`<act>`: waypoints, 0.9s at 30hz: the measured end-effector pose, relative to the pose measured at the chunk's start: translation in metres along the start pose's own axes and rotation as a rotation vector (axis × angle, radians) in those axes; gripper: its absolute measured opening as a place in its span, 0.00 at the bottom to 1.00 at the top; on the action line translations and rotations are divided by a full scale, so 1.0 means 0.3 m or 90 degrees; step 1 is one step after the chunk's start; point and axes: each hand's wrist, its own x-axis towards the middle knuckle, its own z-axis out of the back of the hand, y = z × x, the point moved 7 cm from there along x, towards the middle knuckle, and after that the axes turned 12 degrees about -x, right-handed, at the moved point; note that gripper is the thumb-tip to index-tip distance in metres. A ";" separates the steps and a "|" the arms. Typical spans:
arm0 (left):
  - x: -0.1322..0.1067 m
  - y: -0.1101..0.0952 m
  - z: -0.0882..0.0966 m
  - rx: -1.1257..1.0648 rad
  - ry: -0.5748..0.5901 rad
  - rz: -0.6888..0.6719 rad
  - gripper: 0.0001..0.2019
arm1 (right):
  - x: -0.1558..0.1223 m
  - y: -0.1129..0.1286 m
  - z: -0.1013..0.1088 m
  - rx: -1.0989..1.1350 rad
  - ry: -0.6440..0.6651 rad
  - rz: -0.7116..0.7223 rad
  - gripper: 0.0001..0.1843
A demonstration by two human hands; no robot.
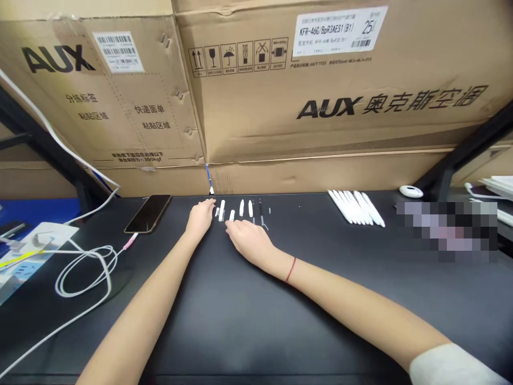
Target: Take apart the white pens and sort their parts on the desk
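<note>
Head view, single camera. Left hand (201,215) and right hand (250,239) both rest low over the far part of the black table (240,321), fingers curled; cannot tell whether either pinches anything.

Key relation: white tube (222,210) lies between the hands, just right of the left fingertips, so the left hand is nearer. Its long axis runs away from the person. Short white piece (232,215) sits at the right fingertips, near end hidden; contact not certain.

Surroundings: two white tapered pieces (241,207) lie beyond the right hand, roughly parallel to the tube; a dark thin rod (260,207) is to their right. Row of white pens (355,207) well apart, farther right. Phone (148,214) and white cable (86,272) left of the left hand. Cardboard boxes (256,117) close off the far edge. Nothing seen standing between left fingertips and tube; the right hand bounds the near right side.
</note>
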 end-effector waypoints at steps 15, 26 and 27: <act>-0.029 -0.021 -0.028 -0.012 0.068 -0.027 0.20 | 0.103 -0.046 -0.039 -0.002 -0.080 0.021 0.12; -0.036 -0.032 -0.041 -0.015 0.107 -0.017 0.20 | 0.125 -0.042 -0.060 -0.012 -0.079 0.019 0.14; -0.036 -0.033 -0.042 -0.017 0.109 -0.018 0.20 | 0.124 -0.041 -0.060 -0.011 -0.079 0.019 0.14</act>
